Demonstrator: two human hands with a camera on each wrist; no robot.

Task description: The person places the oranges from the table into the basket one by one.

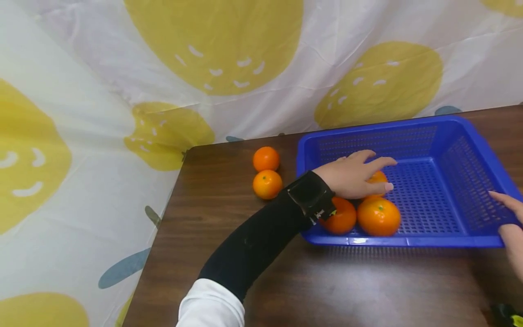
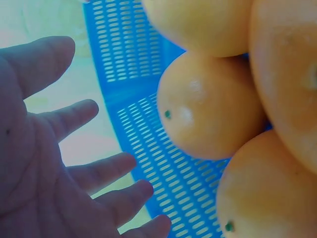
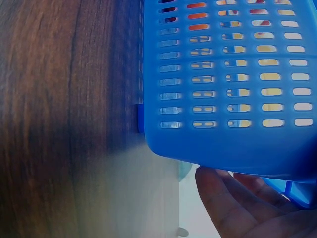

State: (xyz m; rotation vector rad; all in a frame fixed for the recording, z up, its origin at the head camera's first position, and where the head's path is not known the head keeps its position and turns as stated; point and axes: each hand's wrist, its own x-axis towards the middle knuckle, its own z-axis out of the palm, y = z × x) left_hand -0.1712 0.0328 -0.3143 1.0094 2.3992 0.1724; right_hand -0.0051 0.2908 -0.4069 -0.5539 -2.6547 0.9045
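Note:
My left hand (image 1: 353, 176) reaches over the left end of a blue plastic basket (image 1: 412, 241), above the oranges lying there. Its fingers are spread and hold nothing; in the left wrist view they stand apart from an orange (image 2: 210, 106) and its neighbours. A glossy orange (image 1: 379, 217) sits near the basket's front wall, beside a darker one (image 1: 343, 217) half behind my wrist. Another orange (image 1: 380, 179) shows partly from under the hand. At the basket's right end my right hand (image 1: 515, 243) grips the rim, with finger and thumb on either side of it.
Two oranges, one (image 1: 266, 159) behind the other (image 1: 267, 184), lie on the brown wooden table (image 1: 196, 227) left of the basket. A white curtain (image 1: 253, 113) with yellow fruit prints hangs along the table's back and left sides.

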